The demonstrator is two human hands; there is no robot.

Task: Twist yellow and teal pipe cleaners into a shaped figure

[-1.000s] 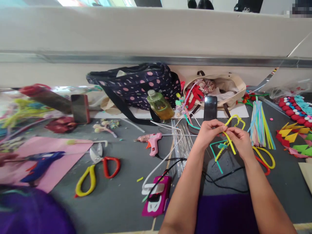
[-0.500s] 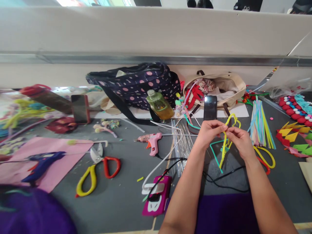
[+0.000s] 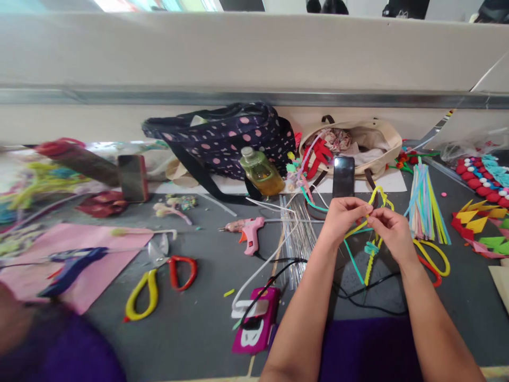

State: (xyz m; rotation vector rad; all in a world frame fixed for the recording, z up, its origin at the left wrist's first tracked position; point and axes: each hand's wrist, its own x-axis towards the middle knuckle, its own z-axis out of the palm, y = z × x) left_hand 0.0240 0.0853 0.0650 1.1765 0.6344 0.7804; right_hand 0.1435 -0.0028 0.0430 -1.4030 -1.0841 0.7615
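"One thing first: where is the yellow strand?"

"Between the hands, over the dark table. It loops up past the fingertips, one end slants out below the left hand, and a turquoise tuft sits on its twisted lower part"

"And the grip?"

"Left thumb and fingers are pinched together on it. The right hand does the same just beside, fingertips nearly meeting the others; the exact contact is too small to make out"

"What lies close by?"

"A bent turquoise strip beneath the left hand, a black phone propped behind, against the beige bag. Right of that stands a bundle of pastel pipe cleaners. Yellow-and-red scissors show partly, beyond the right forearm"

"And to the left?"

"Thin clear and silvery sticks beside the left forearm, then a pink glue gun, with a magenta power strip nearer the front edge. A bottle leans against the spotted bag at the back"

"Further out?"

"Open shears, then a blue glue gun on a pink sheet. At the lower left corner, a co-worker in purple, blurred"
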